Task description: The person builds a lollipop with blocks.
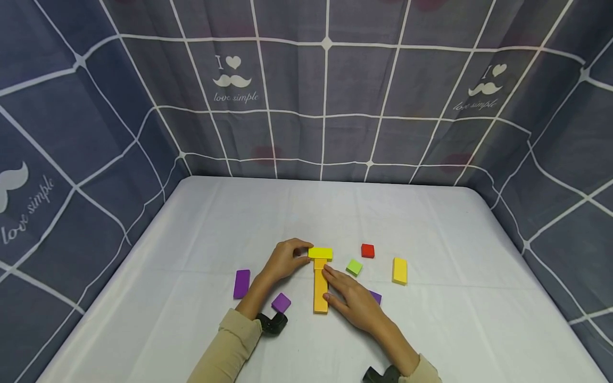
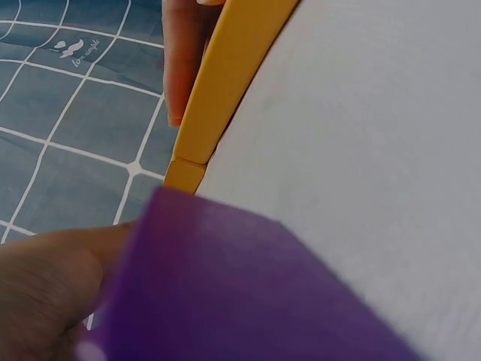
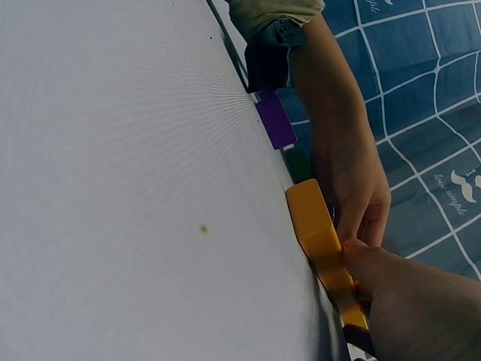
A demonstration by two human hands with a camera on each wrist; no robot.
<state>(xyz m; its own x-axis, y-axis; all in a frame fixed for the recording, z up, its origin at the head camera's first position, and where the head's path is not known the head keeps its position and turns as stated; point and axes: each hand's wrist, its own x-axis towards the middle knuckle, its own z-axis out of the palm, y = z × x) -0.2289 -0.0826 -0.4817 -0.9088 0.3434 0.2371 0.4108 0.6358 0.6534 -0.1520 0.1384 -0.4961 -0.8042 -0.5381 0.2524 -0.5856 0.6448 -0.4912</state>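
Note:
In the head view, my left hand (image 1: 287,259) pinches the left end of a yellow block (image 1: 321,254) between thumb and index finger. This block lies crosswise at the far end of a short orange block (image 1: 320,264) and a long orange block (image 1: 320,298), making a T shape. My right hand (image 1: 356,302) rests along the right side of the orange blocks, its fingers fairly straight and the thumb touching the long one. The right wrist view shows the right hand (image 3: 428,301) against an orange block (image 3: 308,210). A purple block (image 2: 225,278) fills the left wrist view's foreground.
Left of the T lie a purple oblong block (image 1: 241,284) and a purple square block (image 1: 281,302). To its right are a green block (image 1: 354,267), a red block (image 1: 367,251), a yellow oblong block (image 1: 399,271) and a partly hidden purple block (image 1: 375,297). A white cloth (image 1: 191,330) covers the table.

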